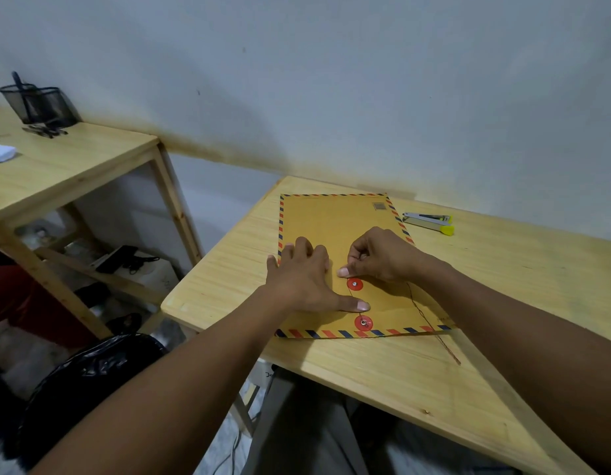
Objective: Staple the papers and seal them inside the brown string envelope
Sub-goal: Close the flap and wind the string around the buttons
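A brown string envelope [335, 221] with a red-and-blue striped border lies flat on the wooden table [503, 275], flap folded down toward me. Two red discs sit on it, the upper disc [354, 284] and the lower disc [363, 323], joined by a thin string. My left hand [304, 279] presses flat on the envelope, thumb stretched between the discs. My right hand [379, 257] pinches the string just above the upper disc. The string's loose end [434, 329] trails off the envelope's near edge onto the table. No papers show.
A silver stapler with yellow-green ends [429, 222] rests just right of the envelope's far corner. A second wooden table [74, 166] at left carries a black mesh pen holder [40, 104] and white paper [0, 153]. A black-bagged bin [88, 378] stands below left.
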Action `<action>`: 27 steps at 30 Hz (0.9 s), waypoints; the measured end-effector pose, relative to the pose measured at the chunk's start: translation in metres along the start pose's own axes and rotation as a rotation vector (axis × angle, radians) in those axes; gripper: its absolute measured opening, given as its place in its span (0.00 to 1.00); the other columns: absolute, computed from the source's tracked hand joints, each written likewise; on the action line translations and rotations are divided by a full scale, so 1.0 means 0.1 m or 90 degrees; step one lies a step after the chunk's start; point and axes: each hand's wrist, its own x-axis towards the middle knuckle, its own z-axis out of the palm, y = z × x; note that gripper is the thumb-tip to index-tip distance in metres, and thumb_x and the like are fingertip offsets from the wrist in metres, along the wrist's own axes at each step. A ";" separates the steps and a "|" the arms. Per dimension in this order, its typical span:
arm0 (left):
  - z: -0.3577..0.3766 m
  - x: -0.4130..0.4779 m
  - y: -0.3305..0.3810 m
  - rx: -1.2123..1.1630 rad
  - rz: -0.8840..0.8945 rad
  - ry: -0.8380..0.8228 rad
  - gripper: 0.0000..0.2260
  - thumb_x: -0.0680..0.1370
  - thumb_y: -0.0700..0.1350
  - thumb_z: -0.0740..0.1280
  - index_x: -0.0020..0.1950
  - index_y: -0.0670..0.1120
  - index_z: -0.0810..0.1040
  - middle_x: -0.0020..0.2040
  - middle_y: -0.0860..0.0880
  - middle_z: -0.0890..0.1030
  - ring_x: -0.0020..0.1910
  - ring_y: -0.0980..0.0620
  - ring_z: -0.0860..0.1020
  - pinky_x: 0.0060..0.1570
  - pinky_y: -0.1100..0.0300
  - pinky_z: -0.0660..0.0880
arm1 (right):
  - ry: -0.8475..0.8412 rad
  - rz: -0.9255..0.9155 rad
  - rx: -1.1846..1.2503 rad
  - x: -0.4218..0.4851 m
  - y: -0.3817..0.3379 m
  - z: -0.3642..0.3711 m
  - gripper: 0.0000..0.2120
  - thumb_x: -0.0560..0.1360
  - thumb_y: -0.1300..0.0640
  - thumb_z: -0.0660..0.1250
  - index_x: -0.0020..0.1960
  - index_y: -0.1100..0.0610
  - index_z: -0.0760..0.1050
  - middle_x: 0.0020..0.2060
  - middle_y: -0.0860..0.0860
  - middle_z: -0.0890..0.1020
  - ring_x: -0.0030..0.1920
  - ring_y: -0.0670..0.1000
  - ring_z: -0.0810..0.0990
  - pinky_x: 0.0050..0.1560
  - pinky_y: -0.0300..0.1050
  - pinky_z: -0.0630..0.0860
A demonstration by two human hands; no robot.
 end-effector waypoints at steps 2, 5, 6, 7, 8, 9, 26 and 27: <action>0.00 0.00 0.00 -0.005 -0.001 0.002 0.43 0.58 0.81 0.68 0.62 0.53 0.68 0.70 0.48 0.62 0.74 0.43 0.60 0.73 0.36 0.57 | 0.011 -0.006 0.014 -0.01 -0.01 0.03 0.08 0.73 0.52 0.77 0.43 0.56 0.82 0.34 0.47 0.82 0.36 0.43 0.78 0.37 0.38 0.71; 0.00 0.00 0.00 -0.012 -0.003 0.014 0.42 0.57 0.81 0.68 0.59 0.54 0.68 0.69 0.49 0.62 0.73 0.43 0.60 0.74 0.37 0.57 | 0.019 -0.020 0.026 0.00 -0.02 0.06 0.09 0.72 0.52 0.77 0.44 0.57 0.83 0.34 0.47 0.82 0.35 0.44 0.78 0.37 0.39 0.72; 0.01 0.00 -0.01 -0.013 -0.005 0.016 0.41 0.57 0.81 0.68 0.58 0.54 0.67 0.69 0.49 0.62 0.73 0.43 0.60 0.74 0.37 0.57 | 0.016 -0.026 0.028 0.00 -0.04 0.08 0.08 0.72 0.52 0.77 0.43 0.56 0.83 0.33 0.47 0.82 0.35 0.44 0.78 0.37 0.39 0.72; 0.01 0.00 -0.01 -0.013 -0.004 0.017 0.41 0.57 0.81 0.68 0.57 0.54 0.67 0.69 0.49 0.63 0.73 0.43 0.61 0.74 0.37 0.57 | 0.014 -0.031 0.029 0.01 -0.05 0.10 0.08 0.73 0.52 0.77 0.43 0.56 0.83 0.33 0.47 0.82 0.35 0.44 0.78 0.37 0.39 0.72; 0.01 0.01 0.00 -0.011 -0.003 0.019 0.41 0.57 0.81 0.68 0.57 0.54 0.67 0.69 0.49 0.63 0.73 0.43 0.61 0.74 0.37 0.57 | 0.014 -0.034 0.028 0.02 -0.06 0.11 0.08 0.73 0.52 0.77 0.42 0.55 0.83 0.33 0.47 0.82 0.35 0.44 0.78 0.37 0.39 0.72; 0.01 0.01 0.00 -0.009 -0.001 0.020 0.42 0.57 0.81 0.68 0.58 0.54 0.67 0.69 0.49 0.63 0.73 0.43 0.61 0.74 0.37 0.57 | 0.013 -0.031 0.023 0.03 -0.07 0.10 0.08 0.73 0.52 0.77 0.42 0.56 0.83 0.33 0.46 0.82 0.34 0.43 0.77 0.36 0.38 0.71; -0.08 0.00 -0.09 -0.030 0.024 -0.085 0.40 0.57 0.78 0.72 0.57 0.55 0.66 0.67 0.51 0.59 0.77 0.43 0.54 0.77 0.37 0.50 | 0.059 0.030 -0.086 -0.32 0.12 -0.12 0.07 0.74 0.50 0.75 0.41 0.50 0.81 0.36 0.45 0.81 0.39 0.45 0.77 0.36 0.41 0.70; -0.06 -0.01 -0.10 -0.024 0.031 -0.085 0.40 0.56 0.78 0.73 0.57 0.55 0.65 0.68 0.51 0.58 0.78 0.43 0.53 0.77 0.36 0.50 | 0.071 0.021 -0.105 -0.39 0.11 -0.13 0.06 0.75 0.49 0.75 0.42 0.50 0.81 0.36 0.44 0.80 0.38 0.44 0.76 0.36 0.40 0.69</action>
